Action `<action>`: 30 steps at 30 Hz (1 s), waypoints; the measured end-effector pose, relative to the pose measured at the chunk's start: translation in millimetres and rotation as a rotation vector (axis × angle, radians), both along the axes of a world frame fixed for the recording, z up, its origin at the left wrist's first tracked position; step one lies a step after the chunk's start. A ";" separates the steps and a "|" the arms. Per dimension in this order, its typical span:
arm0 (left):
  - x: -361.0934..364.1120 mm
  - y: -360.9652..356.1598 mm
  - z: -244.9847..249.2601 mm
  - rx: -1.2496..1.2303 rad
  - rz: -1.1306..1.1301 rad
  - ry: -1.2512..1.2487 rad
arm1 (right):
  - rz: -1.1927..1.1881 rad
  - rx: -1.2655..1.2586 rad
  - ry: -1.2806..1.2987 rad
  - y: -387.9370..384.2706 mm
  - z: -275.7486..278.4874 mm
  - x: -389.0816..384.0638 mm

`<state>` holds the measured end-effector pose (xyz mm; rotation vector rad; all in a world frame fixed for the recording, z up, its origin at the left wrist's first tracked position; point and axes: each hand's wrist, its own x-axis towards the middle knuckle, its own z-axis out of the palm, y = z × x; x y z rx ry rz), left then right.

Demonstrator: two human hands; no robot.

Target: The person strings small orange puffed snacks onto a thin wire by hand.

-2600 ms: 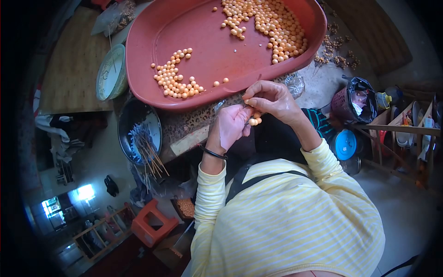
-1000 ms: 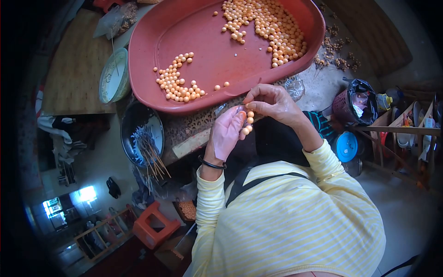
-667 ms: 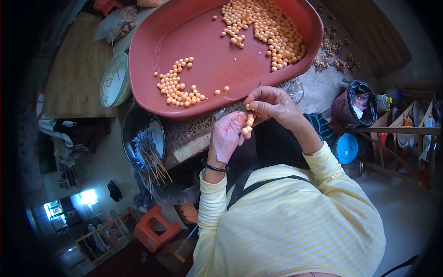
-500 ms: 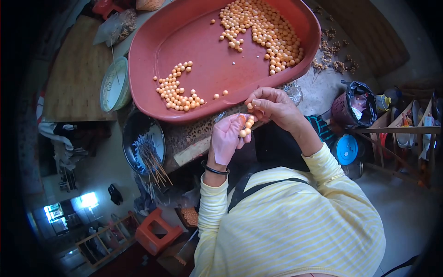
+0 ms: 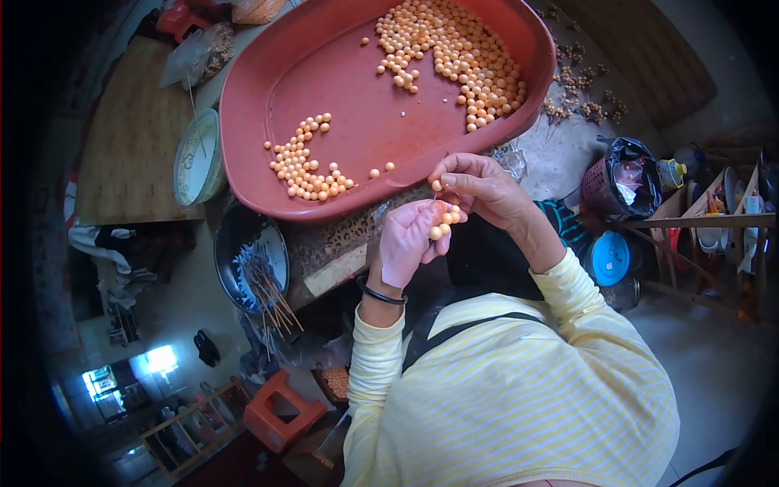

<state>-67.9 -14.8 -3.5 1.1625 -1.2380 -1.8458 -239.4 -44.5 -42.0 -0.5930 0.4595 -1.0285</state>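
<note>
Head view: the person's left hand (image 5: 408,241) has its fingers curled around a bead cluster (image 5: 445,219), whose pale orange beads sit beside the thumb; how the far fingers grip it is hidden. The right hand (image 5: 488,193) holds its thumb and forefinger narrow, pinched on a single bead (image 5: 436,186) just above the cluster. Both hands are close together in front of the near rim of a red tub (image 5: 349,97), which stands on the counter (image 5: 564,142). Inside the tub, a large bead heap (image 5: 487,81) fills the far right part, a curved bead group (image 5: 302,166) lies toward the near left, and 2 beads lie apart near the front wall. Left of the hands, a dark bowl (image 5: 227,243) holds thin sticks (image 5: 264,284) with pale tips, and a greenish bowl (image 5: 213,177) stands near the tub's left side. Beaded sprigs (image 5: 578,85) lie to the tub's right. A black bracelet (image 5: 381,292) circles the left wrist.
</note>
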 end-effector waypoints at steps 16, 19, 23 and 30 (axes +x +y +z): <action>0.1 -0.5 -1.4 -0.025 0.034 -0.023 | -0.053 -0.001 0.099 2.2 3.0 3.3; 1.2 -0.9 -2.7 -0.041 0.009 -0.028 | -0.075 -0.010 0.113 2.3 -0.1 4.4; 0.8 -1.3 -3.8 -0.036 0.021 -0.018 | -0.075 -0.017 0.133 2.0 0.1 4.6; 2.6 -0.1 -3.7 -0.031 0.021 -0.037 | -0.078 -0.019 0.163 3.8 1.5 5.7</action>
